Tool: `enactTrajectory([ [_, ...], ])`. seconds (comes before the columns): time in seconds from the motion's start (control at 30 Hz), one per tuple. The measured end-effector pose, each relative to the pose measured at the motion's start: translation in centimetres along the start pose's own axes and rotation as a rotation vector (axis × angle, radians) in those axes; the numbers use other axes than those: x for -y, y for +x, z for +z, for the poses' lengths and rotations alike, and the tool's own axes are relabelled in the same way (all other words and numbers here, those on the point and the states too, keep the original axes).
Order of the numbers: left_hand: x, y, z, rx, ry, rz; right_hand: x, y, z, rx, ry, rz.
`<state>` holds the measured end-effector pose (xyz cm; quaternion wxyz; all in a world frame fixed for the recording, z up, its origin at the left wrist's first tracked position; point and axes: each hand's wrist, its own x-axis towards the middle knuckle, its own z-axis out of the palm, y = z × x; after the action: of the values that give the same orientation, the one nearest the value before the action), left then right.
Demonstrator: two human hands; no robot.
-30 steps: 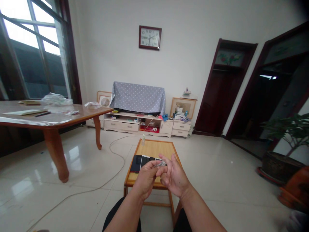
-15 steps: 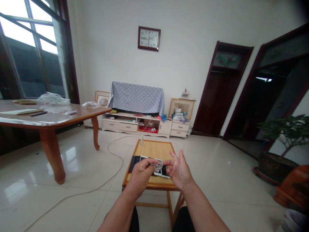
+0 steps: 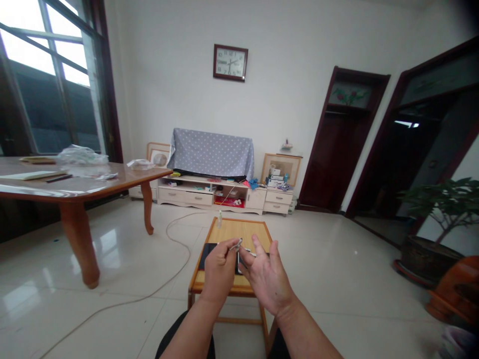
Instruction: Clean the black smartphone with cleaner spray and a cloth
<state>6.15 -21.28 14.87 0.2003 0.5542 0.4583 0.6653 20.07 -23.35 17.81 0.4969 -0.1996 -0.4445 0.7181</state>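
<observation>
Since half a second ago, the left hand has lifted its thin silvery thing a bit higher, and the right hand has come in closer beside it.

At the far left of the frame stands a big brown tabletop with papers and a crinkly bag on it. A pale cable curls over the shiny floor next to it.

Low in the middle, the left hand is closed, pinching the thin silvery thing between thumb and fingers. The thing sticks up and to the right, over the small wooden tabletop. Dark flat phones lie on the near part of that tabletop, partly hidden behind both hands. A tiny bottle stands at its far edge.

Just to the right, the right hand is open with fingers spread wide and holds nothing. Its thumb is very near the left hand.

At the far right of the frame is a green plant in a dark pot.
</observation>
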Motion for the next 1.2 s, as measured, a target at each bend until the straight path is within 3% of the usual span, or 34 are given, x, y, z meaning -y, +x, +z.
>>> enactTrajectory([
  [0.13, -0.7, -1.1, 0.8, 0.053, 0.164, 0.248, -0.2, 0.1, 0.0, -0.015, -0.122, -0.007],
  [0.27, -1.1, -2.8, 1.6, 0.159, 0.206, 0.344, 0.1, 0.4, -1.1, -0.037, -0.179, 0.003],
  [0.4, -0.5, -3.3, 1.8, 0.219, 0.184, 0.365, 0.0, 0.4, -1.6, -0.03, -0.123, 0.005],
  [0.63, 1.3, 0.2, 0.3, 0.059, 0.246, 0.245, -1.0, -0.1, -1.1, 0.06, -0.199, -0.059],
  [0.73, 2.1, 1.1, -0.7, -0.039, 0.228, 0.079, -1.4, -0.2, -1.8, 0.065, -0.504, -0.121],
  [0.83, 2.7, 1.5, -1.9, -0.079, 0.139, -0.091, -1.8, 0.0, -2.6, 0.024, -1.138, -0.199],
  [0.93, 2.6, 1.9, -2.7, -0.102, 0.06, -0.163, -2.2, 0.3, -2.9, 0.012, -1.678, -0.269],
  [1.03, 2.2, 2.0, -2.9, -0.106, 0.068, -0.152, -2.3, 0.6, -2.6, 0.002, -1.893, -0.32],
  [1.2, 1.7, 1.9, -2.3, -0.063, 0.152, -0.062, -2.4, 0.9, -1.9, 0.014, -1.977, -0.367],
])
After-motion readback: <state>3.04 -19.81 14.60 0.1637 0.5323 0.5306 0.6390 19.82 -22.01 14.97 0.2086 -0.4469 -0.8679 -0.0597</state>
